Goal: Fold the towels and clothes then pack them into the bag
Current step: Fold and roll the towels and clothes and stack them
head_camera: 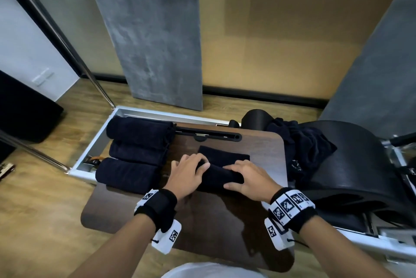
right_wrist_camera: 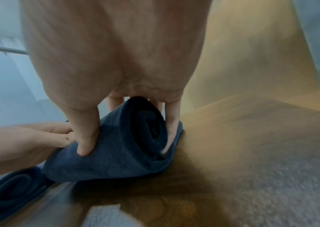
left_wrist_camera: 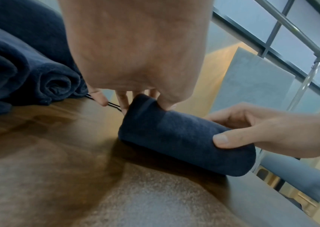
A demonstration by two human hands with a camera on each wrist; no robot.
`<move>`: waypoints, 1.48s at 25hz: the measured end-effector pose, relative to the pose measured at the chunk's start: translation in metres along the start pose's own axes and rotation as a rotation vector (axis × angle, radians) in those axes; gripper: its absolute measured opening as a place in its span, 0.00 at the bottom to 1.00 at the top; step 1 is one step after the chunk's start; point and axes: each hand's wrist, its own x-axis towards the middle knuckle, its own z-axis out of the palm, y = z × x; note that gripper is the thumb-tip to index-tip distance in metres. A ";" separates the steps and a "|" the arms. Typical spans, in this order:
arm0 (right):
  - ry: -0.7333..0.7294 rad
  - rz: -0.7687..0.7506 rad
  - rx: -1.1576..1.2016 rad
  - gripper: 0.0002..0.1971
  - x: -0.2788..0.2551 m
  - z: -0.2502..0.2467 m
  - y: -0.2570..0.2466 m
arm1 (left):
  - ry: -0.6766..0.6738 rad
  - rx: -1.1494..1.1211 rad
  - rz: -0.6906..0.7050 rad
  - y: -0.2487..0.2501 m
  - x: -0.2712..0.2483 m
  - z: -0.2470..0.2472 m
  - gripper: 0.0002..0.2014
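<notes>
Towel roll (head_camera: 219,176) crosswise, both hands

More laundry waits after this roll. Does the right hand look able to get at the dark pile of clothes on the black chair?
Probably yes. The pile of clothes lies just past the table's right edge, nothing stands between, but the right hand must first release its grip on the towel.

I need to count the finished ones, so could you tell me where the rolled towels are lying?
In the head view, three rolled towels lie in a row along the wooden table's left edge, left of the left hand.
</notes>
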 end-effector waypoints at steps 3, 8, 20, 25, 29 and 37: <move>0.058 0.098 0.140 0.22 0.008 -0.010 0.009 | 0.052 -0.133 -0.094 0.003 0.009 0.000 0.11; 0.261 0.194 0.330 0.20 0.025 -0.009 0.019 | 0.039 -0.238 -0.186 0.006 0.015 0.009 0.22; 0.552 0.765 0.387 0.43 0.048 0.011 -0.004 | 0.121 -0.651 -0.523 0.008 0.066 0.021 0.34; 0.733 0.725 0.991 0.26 0.038 0.004 -0.008 | 0.096 -1.010 -0.531 0.020 0.067 0.020 0.30; 0.977 0.586 1.113 0.10 0.026 0.000 -0.035 | 0.099 -0.870 -0.393 0.031 0.056 -0.003 0.29; 0.953 0.385 1.214 0.06 0.059 0.018 -0.155 | 0.439 -0.969 -0.126 -0.040 -0.004 -0.088 0.11</move>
